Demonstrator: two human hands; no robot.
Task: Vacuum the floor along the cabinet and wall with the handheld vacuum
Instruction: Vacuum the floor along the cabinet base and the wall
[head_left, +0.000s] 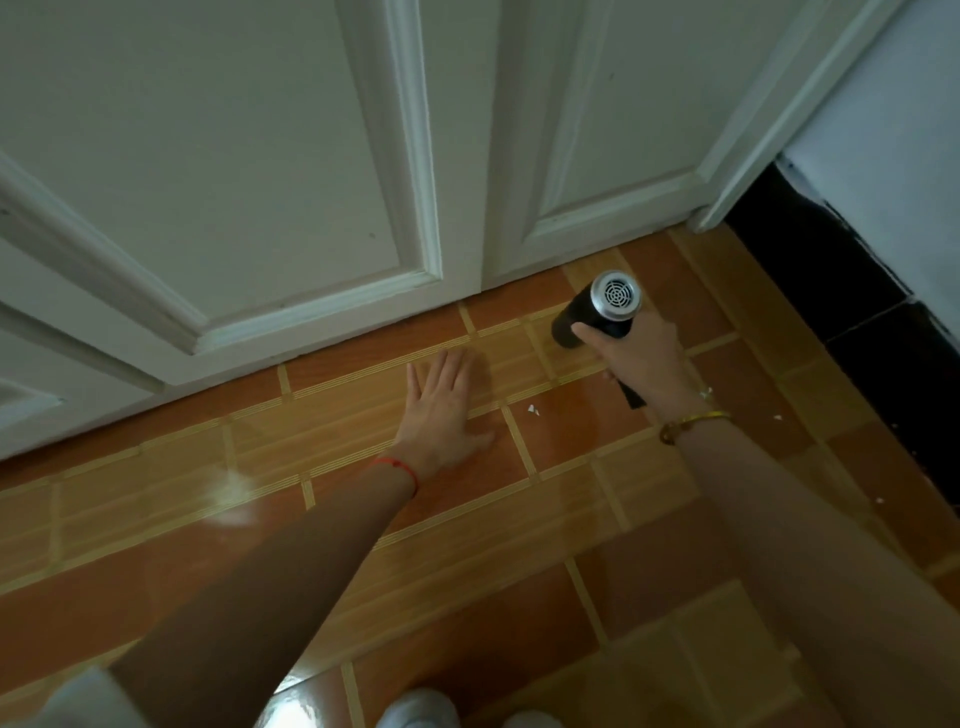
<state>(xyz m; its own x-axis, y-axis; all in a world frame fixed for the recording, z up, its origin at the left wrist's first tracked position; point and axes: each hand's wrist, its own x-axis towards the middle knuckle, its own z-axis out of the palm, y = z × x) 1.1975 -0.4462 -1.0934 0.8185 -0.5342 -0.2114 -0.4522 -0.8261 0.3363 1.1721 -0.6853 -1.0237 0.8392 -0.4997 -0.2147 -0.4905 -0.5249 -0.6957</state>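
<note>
Orange and tan floor tiles (156, 519) fill the bottom of the view, and white cabinet doors (234, 156) stand along the top, from nine o'clock over to one o'clock. Near the middle, the left hand (441, 410) lies flat on the tiles with its fingers spread out straight, holding nothing; it looks like it props the person up. A red string (400, 467) goes round that wrist. Just to the right, a small white crumb (533, 410) sits on the floor. At about two o'clock, the right hand (636, 358) is wrapped tight around the black handheld vacuum (597, 312), low over the tiles and near the foot of the cabinet. Its silver round end with a grille faces up. A gold bracelet (693, 423) is on that wrist. Far right, a black strip (857, 312) runs under the white wall (893, 156), with more white bits (933, 417) close by. To do this well, I think the sucking end should stay low and slide slowly along the cabinet edge, then into the corner.
</note>
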